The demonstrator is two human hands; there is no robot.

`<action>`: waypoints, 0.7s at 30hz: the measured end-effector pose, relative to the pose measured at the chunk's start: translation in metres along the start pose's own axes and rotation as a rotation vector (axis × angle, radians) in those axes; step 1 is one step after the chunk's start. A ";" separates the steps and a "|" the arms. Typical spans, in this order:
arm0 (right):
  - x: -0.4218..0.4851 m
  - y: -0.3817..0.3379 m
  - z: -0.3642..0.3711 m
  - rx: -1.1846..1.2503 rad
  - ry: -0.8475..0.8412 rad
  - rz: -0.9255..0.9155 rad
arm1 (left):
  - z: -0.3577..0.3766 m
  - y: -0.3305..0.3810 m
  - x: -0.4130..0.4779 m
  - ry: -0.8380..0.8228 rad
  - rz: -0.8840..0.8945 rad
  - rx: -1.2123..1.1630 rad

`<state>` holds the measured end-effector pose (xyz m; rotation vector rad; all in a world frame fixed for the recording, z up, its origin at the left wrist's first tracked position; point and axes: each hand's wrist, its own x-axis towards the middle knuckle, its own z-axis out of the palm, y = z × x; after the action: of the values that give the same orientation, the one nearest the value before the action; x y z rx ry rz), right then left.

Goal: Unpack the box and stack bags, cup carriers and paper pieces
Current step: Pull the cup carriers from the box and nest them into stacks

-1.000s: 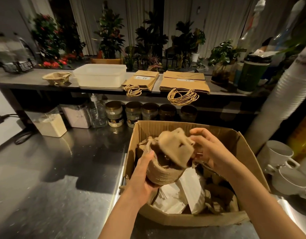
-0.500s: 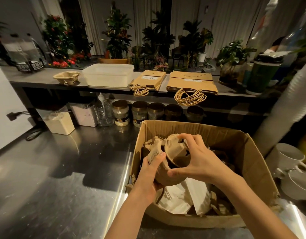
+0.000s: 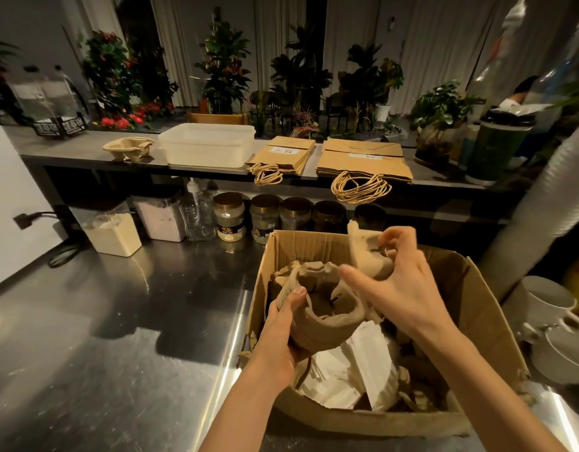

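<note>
An open cardboard box [image 3: 474,308] stands on the steel counter in front of me. Over it, my left hand [image 3: 281,334] grips a pulp cup carrier [image 3: 324,314] from below. A second pulp cup carrier [image 3: 368,252] is lifted up and to the right, pinched by my right hand [image 3: 399,282]. White paper pieces [image 3: 350,370] lie inside the box, with more brown items beneath. On the raised shelf behind lie one cup carrier [image 3: 128,148] and two piles of brown paper bags [image 3: 283,154] [image 3: 363,161], their twine handles hanging over the edge.
A white plastic tub [image 3: 208,148] sits on the shelf between the carrier and the bags. Jars [image 3: 229,216], a pump bottle and powder containers line the counter under the shelf. White cups [image 3: 549,301] and a tall sleeve of cups stand right of the box.
The two carriers were nested together in both hands. My right hand has pulled the upper one off, up and to the right, while my left hand keeps the lower one.
</note>
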<state>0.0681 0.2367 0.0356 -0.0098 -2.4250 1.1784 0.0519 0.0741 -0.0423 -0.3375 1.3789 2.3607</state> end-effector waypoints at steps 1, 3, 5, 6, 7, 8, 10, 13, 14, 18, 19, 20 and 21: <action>0.002 -0.003 0.000 0.102 0.037 0.037 | 0.001 0.001 -0.001 -0.002 -0.008 -0.008; 0.004 -0.005 0.002 0.369 0.027 0.148 | 0.002 0.003 -0.002 -0.012 -0.011 -0.008; 0.004 -0.003 0.009 0.591 -0.074 0.247 | 0.001 0.004 -0.003 -0.039 0.006 -0.009; 0.003 -0.001 0.013 0.640 -0.118 0.273 | 0.000 0.003 -0.003 -0.049 0.019 -0.019; 0.001 0.002 0.018 0.655 -0.140 0.288 | 0.000 0.003 -0.004 -0.050 0.034 -0.034; 0.000 0.004 0.022 0.652 -0.146 0.297 | 0.000 0.003 -0.005 -0.048 0.051 -0.051; -0.002 0.008 0.027 0.615 -0.136 0.301 | 0.000 0.002 -0.007 -0.045 0.076 -0.041; -0.001 0.011 0.026 0.497 -0.115 0.262 | 0.000 0.002 -0.007 -0.049 0.064 -0.021; -0.001 0.013 0.025 0.455 -0.096 0.248 | -0.001 0.002 -0.006 -0.052 0.064 -0.033; -0.005 0.023 0.028 0.268 -0.014 0.253 | -0.003 0.002 -0.005 -0.063 0.047 -0.057; -0.006 0.024 0.030 0.236 0.004 0.267 | -0.003 0.001 -0.005 -0.066 0.046 -0.053; -0.006 0.025 0.032 0.229 0.027 0.286 | -0.003 0.001 -0.004 -0.068 0.047 -0.054; -0.006 0.024 0.033 0.235 0.049 0.308 | -0.003 0.001 -0.004 -0.064 0.050 -0.058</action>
<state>0.0562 0.2260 -0.0030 -0.3473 -2.2825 1.5720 0.0554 0.0706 -0.0411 -0.2436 1.3069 2.4337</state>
